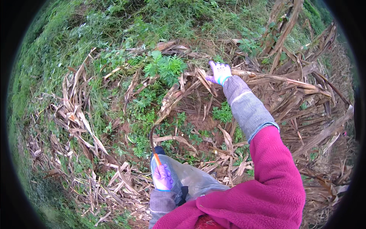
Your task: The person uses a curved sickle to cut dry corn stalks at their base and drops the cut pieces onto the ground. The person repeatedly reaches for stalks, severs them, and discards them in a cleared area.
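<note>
My left hand (163, 177), in a purple-and-white glove, is closed around the orange handle (157, 159) of a sickle. Its dark curved blade (151, 137) points up, with the tip by the lower end of a dry corn stalk (168, 106). My right hand (219, 71), gloved alike, reaches out over dry stalks, thumb and forefinger spread. A dry stalk (243, 73) runs from beside that hand to the right, and a folded dry leaf (206, 81) lies just left of it. The hand hides whether its other fingers grip a stalk.
Dry corn stalks (297, 83) are heaped at the right; more husks and leaves (74, 114) lie at the left. A leafy green weed (165, 67) grows ahead, with dense grass (114, 25) behind. Translucent plastic sheeting (188, 173) covers my legs.
</note>
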`<state>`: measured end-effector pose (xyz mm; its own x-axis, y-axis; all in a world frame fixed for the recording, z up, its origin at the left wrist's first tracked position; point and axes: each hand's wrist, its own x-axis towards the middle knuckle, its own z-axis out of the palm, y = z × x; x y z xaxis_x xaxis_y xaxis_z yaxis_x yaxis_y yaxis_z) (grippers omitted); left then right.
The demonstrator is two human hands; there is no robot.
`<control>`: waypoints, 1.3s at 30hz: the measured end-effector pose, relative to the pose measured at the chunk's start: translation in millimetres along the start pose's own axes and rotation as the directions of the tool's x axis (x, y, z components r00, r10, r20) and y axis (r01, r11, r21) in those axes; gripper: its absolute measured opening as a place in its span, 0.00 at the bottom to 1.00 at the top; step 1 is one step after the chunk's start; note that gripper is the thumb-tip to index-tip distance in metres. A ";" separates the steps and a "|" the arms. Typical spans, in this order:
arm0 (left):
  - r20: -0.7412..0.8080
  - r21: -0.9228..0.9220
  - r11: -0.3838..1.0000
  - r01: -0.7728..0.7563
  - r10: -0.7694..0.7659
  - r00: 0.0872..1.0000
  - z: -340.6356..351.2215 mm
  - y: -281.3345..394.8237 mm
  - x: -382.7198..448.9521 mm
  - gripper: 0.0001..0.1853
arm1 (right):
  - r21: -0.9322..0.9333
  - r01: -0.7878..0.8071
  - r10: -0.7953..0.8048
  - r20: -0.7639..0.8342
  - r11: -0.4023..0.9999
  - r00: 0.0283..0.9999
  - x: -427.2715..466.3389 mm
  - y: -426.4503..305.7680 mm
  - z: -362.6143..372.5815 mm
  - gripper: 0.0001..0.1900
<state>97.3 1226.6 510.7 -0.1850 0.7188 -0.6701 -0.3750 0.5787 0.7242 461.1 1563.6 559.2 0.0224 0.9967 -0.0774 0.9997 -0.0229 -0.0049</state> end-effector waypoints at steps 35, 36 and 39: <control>-0.462 0.789 -0.095 0.607 0.558 0.689 -280.1 188.5 -166.0 0.20 | -0.113 0.487 -0.500 -0.241 0.866 0.832 -291.8 4.3 -46.2 0.22; -0.414 0.843 -0.012 0.538 0.623 0.664 -315.1 185.2 -163.7 0.22 | -0.073 0.499 -0.502 -0.233 0.863 0.833 -286.5 0.0 -42.5 0.22; -0.326 0.939 0.190 0.286 0.760 0.563 -348.5 141.3 -157.3 0.20 | -0.010 0.601 -0.576 -0.300 0.799 0.760 -271.7 -39.0 -40.0 0.21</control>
<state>-243.1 1061.1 661.7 -0.6849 0.7186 0.1201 0.7285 0.6779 0.0985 416.3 1296.8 620.3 -0.5570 0.7942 0.2429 0.8122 0.5820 -0.0404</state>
